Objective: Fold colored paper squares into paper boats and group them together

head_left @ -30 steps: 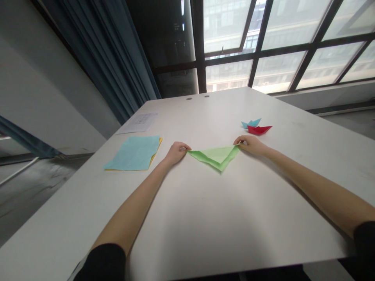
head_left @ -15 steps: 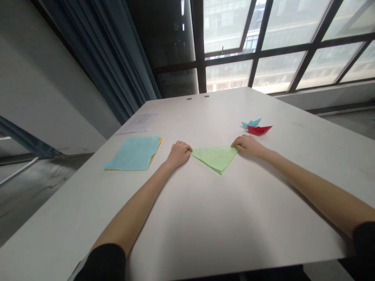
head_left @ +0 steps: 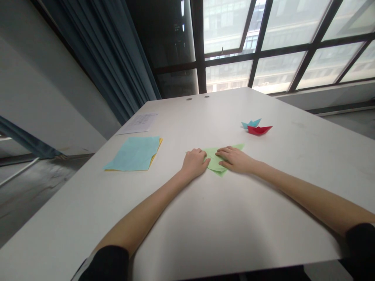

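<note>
A folded light green paper (head_left: pixel 211 153) lies on the table in front of me, a loose layer showing at its near corner. My left hand (head_left: pixel 195 163) rests over its left part, fingers bent forward and thumb apart on the paper. From the other side, my right hand (head_left: pixel 236 159) lies on the paper with its fingers stretched out and apart. Both hands touch the sheet and cover much of it. The right tip of the paper sticks out beyond my right hand; only a sliver of the left tip shows.
Light blue sheets (head_left: pixel 133 154) lie over yellow paper (head_left: pixel 155 153) on the left, with a printed page (head_left: pixel 140 123) behind. A red paper boat (head_left: pixel 259 130) and a blue paper boat (head_left: pixel 252 123) stand at the right. The white table's (head_left: pixel 205 230) front edge is near me.
Both hands have moved inward from the paper's two side tips onto its middle. The front layer's lower edge sits differently, with the layer beneath showing below it.
</note>
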Demonstrator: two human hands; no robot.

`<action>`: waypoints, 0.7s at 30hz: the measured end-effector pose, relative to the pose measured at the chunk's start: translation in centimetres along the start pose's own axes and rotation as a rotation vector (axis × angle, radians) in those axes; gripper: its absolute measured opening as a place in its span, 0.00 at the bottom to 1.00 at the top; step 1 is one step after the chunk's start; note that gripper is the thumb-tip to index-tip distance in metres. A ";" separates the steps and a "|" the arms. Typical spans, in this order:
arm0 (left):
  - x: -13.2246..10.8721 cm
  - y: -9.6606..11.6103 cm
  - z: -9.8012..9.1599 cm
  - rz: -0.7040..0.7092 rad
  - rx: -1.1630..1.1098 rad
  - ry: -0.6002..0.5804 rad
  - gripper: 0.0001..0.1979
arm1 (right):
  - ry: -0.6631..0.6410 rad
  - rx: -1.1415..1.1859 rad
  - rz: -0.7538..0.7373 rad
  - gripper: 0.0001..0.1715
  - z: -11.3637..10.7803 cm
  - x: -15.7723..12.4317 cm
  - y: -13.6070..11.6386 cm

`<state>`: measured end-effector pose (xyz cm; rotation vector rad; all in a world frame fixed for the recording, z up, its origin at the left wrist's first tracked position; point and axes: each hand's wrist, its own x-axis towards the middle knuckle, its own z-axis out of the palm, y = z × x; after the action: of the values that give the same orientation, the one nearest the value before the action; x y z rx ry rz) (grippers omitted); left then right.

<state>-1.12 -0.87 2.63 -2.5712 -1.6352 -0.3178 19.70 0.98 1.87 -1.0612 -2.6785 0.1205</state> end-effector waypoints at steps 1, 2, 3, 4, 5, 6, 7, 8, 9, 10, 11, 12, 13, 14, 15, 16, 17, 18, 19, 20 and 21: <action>-0.1 0.2 0.1 -0.010 0.007 0.000 0.17 | 0.006 0.000 -0.002 0.26 0.2 0.0 -0.1; -0.1 0.3 0.3 -0.013 0.009 -0.009 0.20 | 0.009 -0.001 -0.006 0.26 0.4 -0.1 -0.2; -0.2 0.4 0.5 -0.015 0.007 -0.030 0.23 | 0.008 -0.004 -0.010 0.26 0.6 -0.1 -0.2; -0.2 0.5 0.7 -0.016 0.002 -0.063 0.26 | 0.005 -0.011 -0.012 0.27 0.8 -0.1 -0.2; -0.3 0.6 0.9 -0.016 -0.006 -0.103 0.28 | 0.000 -0.021 -0.008 0.28 0.9 -0.1 -0.2; -0.3 0.6 1.1 -0.018 -0.014 -0.147 0.30 | -0.010 -0.031 -0.001 0.29 1.0 -0.2 -0.2; -0.3 0.5 1.2 -0.017 -0.024 -0.189 0.32 | -0.022 -0.041 0.014 0.30 1.1 -0.2 -0.2; -0.3 0.5 1.3 -0.014 -0.033 -0.224 0.34 | -0.039 -0.048 0.032 0.31 1.1 -0.3 -0.2; -0.3 0.4 1.4 -0.010 -0.038 -0.247 0.35 | -0.060 -0.053 0.050 0.33 1.1 -0.3 -0.2; -0.3 0.4 1.4 -0.006 -0.039 -0.263 0.37 | -0.082 -0.055 0.067 0.35 1.1 -0.4 -0.2; -0.4 0.3 1.3 -0.002 -0.037 -0.275 0.38 | -0.103 -0.057 0.083 0.38 1.0 -0.4 -0.2; -0.4 0.3 1.3 0.000 -0.034 -0.285 0.40 | -0.120 -0.058 0.098 0.41 0.9 -0.5 -0.3; -0.4 0.2 1.2 0.001 -0.031 -0.292 0.40 | -0.133 -0.059 0.111 0.43 0.8 -0.5 -0.3; -0.4 0.2 1.1 -0.001 -0.028 -0.300 0.41 | -0.144 -0.059 0.125 0.45 0.8 -0.5 -0.3; -0.4 0.1 1.1 -0.005 -0.027 -0.308 0.42 | -0.153 -0.059 0.139 0.46 0.8 -0.5 -0.2; -0.4 0.1 1.0 -0.013 -0.026 -0.316 0.42 | -0.162 -0.058 0.154 0.47 0.8 -0.5 -0.2; -0.4 0.1 0.9 -0.026 -0.024 -0.326 0.43 | -0.170 -0.057 0.166 0.48 0.8 -0.5 -0.1; -0.4 0.1 0.8 -0.044 -0.023 -0.338 0.44 | -0.178 -0.055 0.176 0.49 0.9 -0.5 0.0; -0.4 0.1 0.7 -0.069 -0.019 -0.352 0.46 | -0.183 -0.054 0.184 0.49 0.9 -0.5 0.1; -0.4 0.1 0.5 -0.096 -0.014 -0.368 0.47 | -0.188 -0.052 0.189 0.49 1.0 -0.5 0.2; -0.4 0.1 0.4 -0.127 -0.007 -0.387 0.48 | -0.194 -0.049 0.194 0.49 1.1 -0.5 0.3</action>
<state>-1.20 -1.21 2.19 -2.6637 -1.9209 0.1820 19.97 0.85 0.69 -1.3899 -2.7527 0.2044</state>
